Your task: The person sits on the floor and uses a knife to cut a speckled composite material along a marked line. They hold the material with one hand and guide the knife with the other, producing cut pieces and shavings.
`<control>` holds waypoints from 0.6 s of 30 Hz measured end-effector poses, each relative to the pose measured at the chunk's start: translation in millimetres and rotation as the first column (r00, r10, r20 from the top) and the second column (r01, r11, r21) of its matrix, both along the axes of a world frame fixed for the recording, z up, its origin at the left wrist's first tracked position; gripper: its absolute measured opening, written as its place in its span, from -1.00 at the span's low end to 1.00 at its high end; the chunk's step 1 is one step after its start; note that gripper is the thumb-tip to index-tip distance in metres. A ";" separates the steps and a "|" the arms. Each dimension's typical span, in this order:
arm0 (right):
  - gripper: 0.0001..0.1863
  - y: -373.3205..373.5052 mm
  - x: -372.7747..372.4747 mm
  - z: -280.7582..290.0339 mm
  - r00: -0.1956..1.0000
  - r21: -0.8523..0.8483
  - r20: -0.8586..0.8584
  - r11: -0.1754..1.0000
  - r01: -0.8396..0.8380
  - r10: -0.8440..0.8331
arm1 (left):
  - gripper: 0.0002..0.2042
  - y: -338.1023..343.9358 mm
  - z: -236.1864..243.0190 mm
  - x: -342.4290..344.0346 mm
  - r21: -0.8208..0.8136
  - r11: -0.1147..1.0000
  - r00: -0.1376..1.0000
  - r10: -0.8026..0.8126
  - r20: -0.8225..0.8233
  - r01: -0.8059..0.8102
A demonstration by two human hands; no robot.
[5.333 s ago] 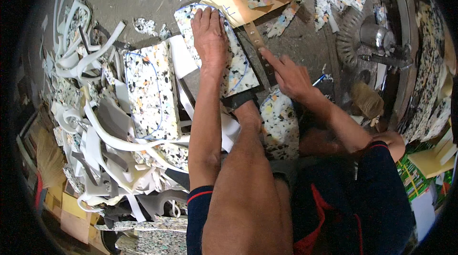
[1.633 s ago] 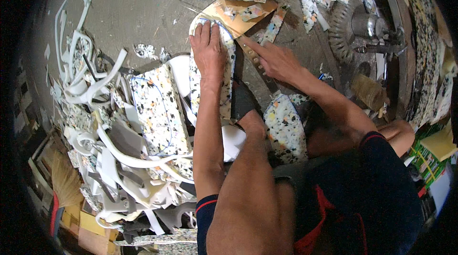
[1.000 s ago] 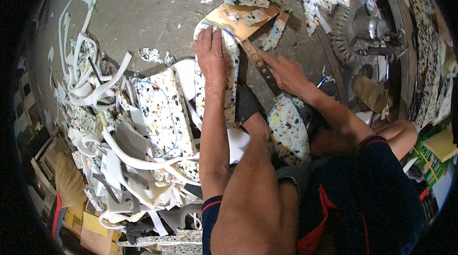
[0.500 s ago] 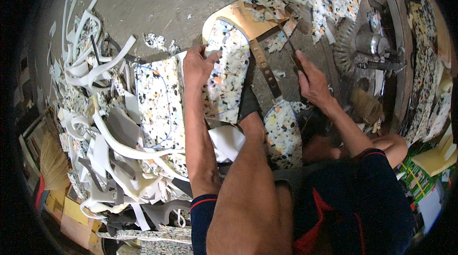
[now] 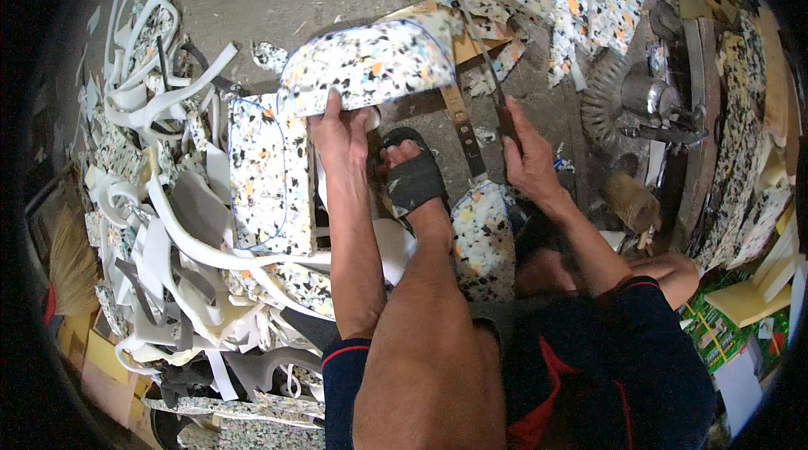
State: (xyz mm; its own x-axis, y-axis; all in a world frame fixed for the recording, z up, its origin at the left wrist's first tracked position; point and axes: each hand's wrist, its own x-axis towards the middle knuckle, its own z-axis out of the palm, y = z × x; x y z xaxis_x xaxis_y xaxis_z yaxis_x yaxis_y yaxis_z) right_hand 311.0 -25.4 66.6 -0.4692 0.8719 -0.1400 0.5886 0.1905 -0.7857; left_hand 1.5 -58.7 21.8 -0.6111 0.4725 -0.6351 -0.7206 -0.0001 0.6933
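My left hand [image 5: 343, 143] grips the lower edge of a speckled foam piece [image 5: 370, 63], white with black and coloured flecks. The piece lies crosswise, its rounded side facing away from me, with a blue line along its curved edge. My right hand [image 5: 532, 159] is closed round the dark handle of a long, thin knife [image 5: 480, 42], whose blade points away from me, just right of the foam. To the left lies a speckled foam block [image 5: 259, 181] with a blue outline. Another speckled foam piece [image 5: 481, 235] lies near my right leg.
White foam offcuts [image 5: 164, 256] are heaped on the left. Speckled foam scraps [image 5: 581, 12] lie at the far right, near a metal machine part with a coiled ring [image 5: 610, 92]. A brown strip with holes [image 5: 463, 130] lies right of my sandalled foot [image 5: 414, 176].
The foam piece in my left hand has turned from upright to crosswise, swinging left and off my foot, which now shows. My right hand with the knife has shifted slightly left.
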 end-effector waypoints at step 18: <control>-0.18 -6.9 -9.8 -16.7 0.969 0.011 0.141 0.979 -0.204 0.201 | -0.58 -50.3 32.0 11.3 -0.864 0.487 0.335 -0.840 -0.426 0.124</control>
